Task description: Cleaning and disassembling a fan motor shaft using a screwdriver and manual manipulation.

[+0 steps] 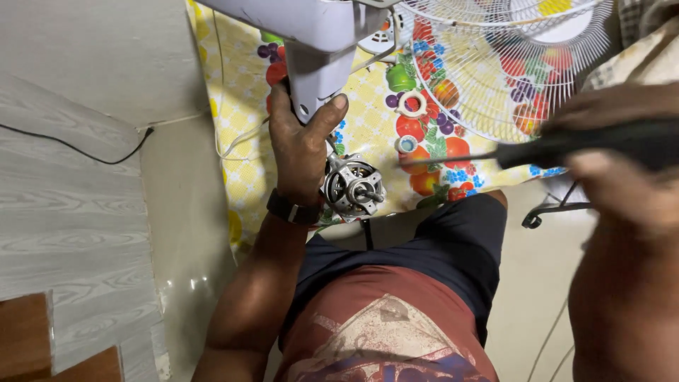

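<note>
Left hand (300, 145) grasps the grey fan housing (315, 49), with the metal motor (352, 187) just beside the wrist, over the fruit-pattern cloth (368, 120). Right hand (615, 163), blurred, is clenched on a screwdriver (566, 148), its tip pointing toward the motor.

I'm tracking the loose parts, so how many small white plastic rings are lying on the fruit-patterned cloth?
2. One white ring lies by the fan grille's edge; a smaller ring sits just below it, near the screwdriver's tip. Others may be hidden under the grey housing.

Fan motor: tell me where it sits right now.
In the head view, the fan motor hangs at centre, just right of the left hand gripping the grey fan housing, above the fruit-patterned cloth.
</note>
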